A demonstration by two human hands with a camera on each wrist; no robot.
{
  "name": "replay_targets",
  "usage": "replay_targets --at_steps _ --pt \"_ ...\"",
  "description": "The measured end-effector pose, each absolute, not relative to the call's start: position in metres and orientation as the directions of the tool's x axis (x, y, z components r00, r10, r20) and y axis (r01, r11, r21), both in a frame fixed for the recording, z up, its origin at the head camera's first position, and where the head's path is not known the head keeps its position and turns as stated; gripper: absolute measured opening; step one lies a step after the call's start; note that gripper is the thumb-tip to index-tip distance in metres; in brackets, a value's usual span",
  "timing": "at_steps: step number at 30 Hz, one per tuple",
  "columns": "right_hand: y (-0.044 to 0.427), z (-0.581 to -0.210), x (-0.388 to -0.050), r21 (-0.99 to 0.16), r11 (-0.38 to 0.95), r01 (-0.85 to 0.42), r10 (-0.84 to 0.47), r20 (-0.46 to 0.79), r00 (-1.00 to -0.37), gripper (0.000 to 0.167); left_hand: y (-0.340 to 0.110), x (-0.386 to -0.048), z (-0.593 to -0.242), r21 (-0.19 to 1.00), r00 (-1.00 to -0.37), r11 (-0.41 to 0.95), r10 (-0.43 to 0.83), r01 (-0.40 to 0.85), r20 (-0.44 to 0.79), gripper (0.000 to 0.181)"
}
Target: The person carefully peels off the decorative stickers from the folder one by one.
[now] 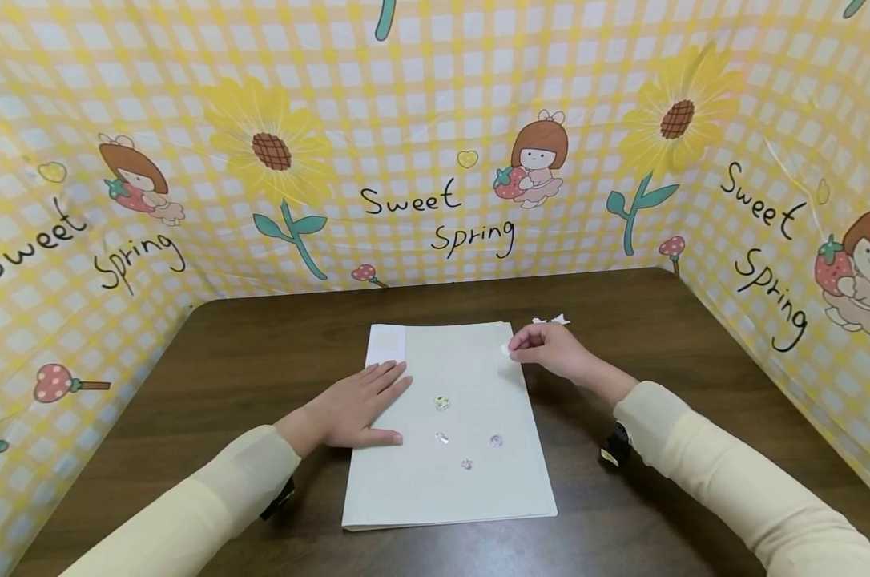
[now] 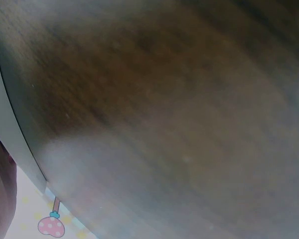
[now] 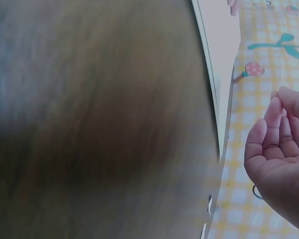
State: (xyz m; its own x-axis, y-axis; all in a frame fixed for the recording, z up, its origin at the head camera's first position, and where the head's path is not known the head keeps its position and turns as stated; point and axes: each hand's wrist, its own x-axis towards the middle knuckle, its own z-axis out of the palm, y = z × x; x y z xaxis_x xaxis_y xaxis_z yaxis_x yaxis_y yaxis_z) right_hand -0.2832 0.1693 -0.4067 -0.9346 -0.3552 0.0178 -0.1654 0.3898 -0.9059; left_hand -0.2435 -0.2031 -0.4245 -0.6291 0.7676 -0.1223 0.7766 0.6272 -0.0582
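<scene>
A white pad or folder (image 1: 420, 489) lies on the table with several small shiny sticker-like pieces on it. Among them are a yellowish one (image 1: 441, 403), a clear one (image 1: 442, 438), a round purplish one (image 1: 496, 441) and a small pinkish one (image 1: 467, 465). My left hand (image 1: 363, 405) rests flat on the pad's left side, fingers spread. Above the pad's upper right edge, my right hand (image 1: 550, 350) pinches a small white piece (image 1: 505, 349) between thumb and index finger. In the right wrist view those fingertips (image 3: 274, 107) meet, but the piece cannot be made out.
Small white scraps (image 1: 561, 320) lie on the dark wooden table (image 1: 262, 344) just behind my right hand. At the pad's upper left corner is a paler rectangle (image 1: 386, 343). A yellow checked cloth (image 1: 406, 120) hangs around the table's back and sides.
</scene>
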Motion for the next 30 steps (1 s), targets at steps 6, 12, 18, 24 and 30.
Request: replay_targets --at_steps 6,12,18,24,30 --pt "0.180 -0.405 -0.288 -0.923 0.357 -0.146 -0.315 0.028 -0.949 0.016 -0.203 -0.244 -0.424 -0.057 -0.629 0.627 0.767 0.777 -0.124 0.097" --pt "0.199 -0.408 -0.300 -0.920 0.369 -0.131 -0.247 0.039 -0.968 0.021 -0.203 -0.244 -0.424 -0.059 -0.635 0.634 0.760 0.771 -0.134 0.097" --pt "0.219 -0.407 -0.308 -0.906 0.411 -0.098 -0.168 0.030 -0.985 0.024 -0.203 -0.244 -0.425 -0.064 -0.637 0.635 0.759 0.770 -0.133 0.097" --pt "0.241 -0.411 -0.317 -0.906 0.414 -0.090 -0.098 0.053 -0.994 0.025 -0.203 -0.244 -0.425 -0.061 -0.630 0.628 0.767 0.776 -0.124 0.097" --pt "0.258 -0.415 -0.327 -0.901 0.427 -0.077 -0.071 0.052 -0.996 0.027 -0.204 -0.244 -0.426 -0.055 -0.626 0.625 0.771 0.779 -0.118 0.096"
